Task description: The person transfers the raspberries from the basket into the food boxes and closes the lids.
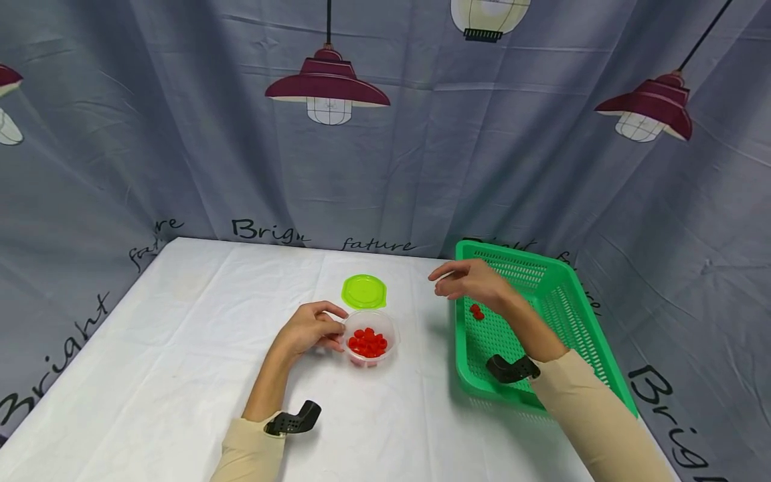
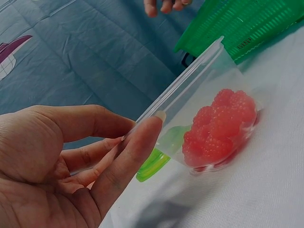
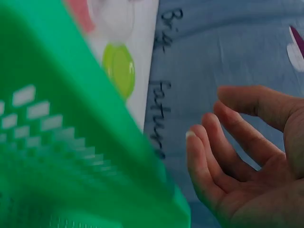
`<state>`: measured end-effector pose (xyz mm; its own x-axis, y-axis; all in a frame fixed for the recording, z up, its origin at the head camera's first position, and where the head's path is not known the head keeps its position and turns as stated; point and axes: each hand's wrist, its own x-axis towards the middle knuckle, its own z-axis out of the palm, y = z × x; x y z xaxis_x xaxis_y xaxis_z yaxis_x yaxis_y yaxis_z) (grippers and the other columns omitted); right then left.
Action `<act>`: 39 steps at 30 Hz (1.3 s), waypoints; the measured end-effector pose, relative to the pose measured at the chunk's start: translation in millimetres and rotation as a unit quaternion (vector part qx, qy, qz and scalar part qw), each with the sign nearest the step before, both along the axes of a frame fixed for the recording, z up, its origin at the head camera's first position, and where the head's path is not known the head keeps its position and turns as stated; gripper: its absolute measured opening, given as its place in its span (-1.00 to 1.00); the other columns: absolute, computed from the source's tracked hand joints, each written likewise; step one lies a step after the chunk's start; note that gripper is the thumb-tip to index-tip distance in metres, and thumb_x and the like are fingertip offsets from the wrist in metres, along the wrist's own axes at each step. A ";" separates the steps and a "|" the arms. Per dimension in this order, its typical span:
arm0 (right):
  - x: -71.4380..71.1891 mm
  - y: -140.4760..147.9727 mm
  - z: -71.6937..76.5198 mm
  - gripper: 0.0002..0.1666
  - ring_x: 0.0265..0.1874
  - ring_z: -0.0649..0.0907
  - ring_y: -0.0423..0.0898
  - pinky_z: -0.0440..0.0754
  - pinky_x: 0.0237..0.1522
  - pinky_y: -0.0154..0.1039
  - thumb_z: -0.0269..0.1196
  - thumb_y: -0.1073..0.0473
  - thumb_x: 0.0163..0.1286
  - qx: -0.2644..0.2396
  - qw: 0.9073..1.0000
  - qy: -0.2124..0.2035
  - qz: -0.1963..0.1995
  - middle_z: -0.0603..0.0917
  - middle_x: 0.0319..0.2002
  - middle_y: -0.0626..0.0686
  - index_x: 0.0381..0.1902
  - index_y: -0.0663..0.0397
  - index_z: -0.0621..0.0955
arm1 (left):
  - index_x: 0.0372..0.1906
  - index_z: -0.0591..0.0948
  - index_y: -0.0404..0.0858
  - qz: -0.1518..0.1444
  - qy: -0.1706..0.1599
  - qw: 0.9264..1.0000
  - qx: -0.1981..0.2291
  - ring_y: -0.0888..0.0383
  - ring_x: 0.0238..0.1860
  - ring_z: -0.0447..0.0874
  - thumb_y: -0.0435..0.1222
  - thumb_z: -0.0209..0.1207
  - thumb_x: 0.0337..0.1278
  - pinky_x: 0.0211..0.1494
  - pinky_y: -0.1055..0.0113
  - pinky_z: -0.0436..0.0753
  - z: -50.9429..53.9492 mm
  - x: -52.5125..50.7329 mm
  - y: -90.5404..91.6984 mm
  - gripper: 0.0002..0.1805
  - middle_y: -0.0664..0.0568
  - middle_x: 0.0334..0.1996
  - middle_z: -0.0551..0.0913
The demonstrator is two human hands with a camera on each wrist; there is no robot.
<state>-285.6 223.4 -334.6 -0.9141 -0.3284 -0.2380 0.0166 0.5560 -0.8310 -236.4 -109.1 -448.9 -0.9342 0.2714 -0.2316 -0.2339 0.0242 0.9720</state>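
A clear round plastic tub (image 1: 391, 333) with several raspberries (image 1: 368, 343) in it rests on the white table. My left hand (image 1: 310, 329) holds it at the rim on its left side, the thumb and fingers pinching the edge in the left wrist view. Just behind the tub lies a green lid (image 1: 364, 291). Above the left rim of a green plastic basket (image 1: 557, 281) hovers my right hand (image 1: 472, 280), its fingers loosely bent and nothing between them. A few more raspberries (image 1: 477, 312) lie on the basket floor near its left wall.
The basket stands at the table's right side, partly behind my right forearm. A grey curtain (image 1: 385, 174) printed with lamps and lettering hangs behind the white tabletop (image 1: 199, 314). Each wrist wears a black camera mount (image 1: 295, 420).
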 end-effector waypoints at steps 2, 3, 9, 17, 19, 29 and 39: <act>-2.0 10.9 -0.4 -0.60 -0.07 0.74 -0.01 0.70 0.13 0.01 0.34 0.19 0.36 -0.001 1.000 0.015 -0.019 0.73 0.03 0.21 0.13 0.18 0.66 | 0.12 0.54 -0.49 0.001 0.000 1.000 0.000 0.14 -0.61 0.72 -0.48 0.26 0.17 -0.31 0.33 0.79 -0.7 -0.2 -0.1 -0.60 -0.03 -0.52 0.63; -3.1 16.6 -1.0 -0.59 -0.05 0.73 0.02 0.70 0.12 0.01 0.34 0.19 0.36 -0.002 0.999 0.023 -0.028 0.71 0.07 0.24 0.14 0.20 0.66 | 0.12 0.54 -0.49 0.001 0.001 1.000 0.000 0.13 -0.61 0.73 -0.48 0.26 0.18 -0.31 0.33 0.79 -0.9 -0.3 -0.2 -0.60 -0.04 -0.52 0.63; -9.3 48.6 -9.9 -0.51 0.04 0.71 0.11 0.69 0.14 -0.01 0.31 0.18 0.43 0.013 0.997 0.047 -0.057 0.58 0.25 0.34 0.24 0.29 0.58 | 0.12 0.56 -0.47 0.004 -0.001 1.000 -0.002 0.12 -0.60 0.73 -0.47 0.26 0.19 -0.30 0.32 0.79 -1.0 0.0 -0.2 -0.61 -0.05 -0.50 0.64; -15.8 80.2 -37.1 -0.49 0.16 0.63 0.33 0.58 0.27 0.21 0.25 0.21 0.45 0.056 0.997 -0.009 -0.060 0.59 0.25 0.36 0.29 0.32 0.55 | 0.12 0.55 -0.48 0.002 -0.001 1.000 0.000 0.12 -0.60 0.74 -0.46 0.27 0.19 -0.28 0.32 0.80 -1.3 -0.3 -1.9 -0.61 -0.04 -0.49 0.65; -16.9 85.5 -43.0 -0.51 0.09 0.66 0.30 0.59 0.24 0.21 0.23 0.21 0.46 0.073 0.996 -0.017 -0.055 0.63 0.19 0.33 0.28 0.29 0.57 | 0.11 0.55 -0.48 0.002 -0.001 1.000 -0.001 0.12 -0.60 0.74 -0.46 0.27 0.18 -0.28 0.32 0.80 -1.1 -0.5 -2.0 -0.61 -0.04 -0.50 0.65; -21.5 100.8 -59.2 -0.59 -0.18 0.72 0.14 0.72 -0.05 0.08 0.31 0.24 0.37 0.132 0.991 -0.018 -0.031 0.75 -0.12 0.26 0.14 0.27 0.67 | 0.08 0.59 -0.44 0.011 -0.001 1.000 -0.006 0.09 -0.60 0.74 -0.48 0.26 0.18 -0.31 0.30 0.80 -2.8 -2.2 0.3 -0.65 -0.06 -0.50 0.65; -24.8 105.9 -69.4 -0.62 -0.13 0.73 0.12 0.75 -0.02 0.01 0.33 0.22 0.35 0.131 0.989 -0.051 -0.036 0.74 0.02 0.21 0.10 0.21 0.71 | 0.09 0.58 -0.44 0.010 -0.002 1.000 -0.008 0.09 -0.60 0.74 -0.47 0.26 0.19 -0.29 0.30 0.80 -3.0 -1.0 -0.2 -0.65 -0.06 -0.49 0.66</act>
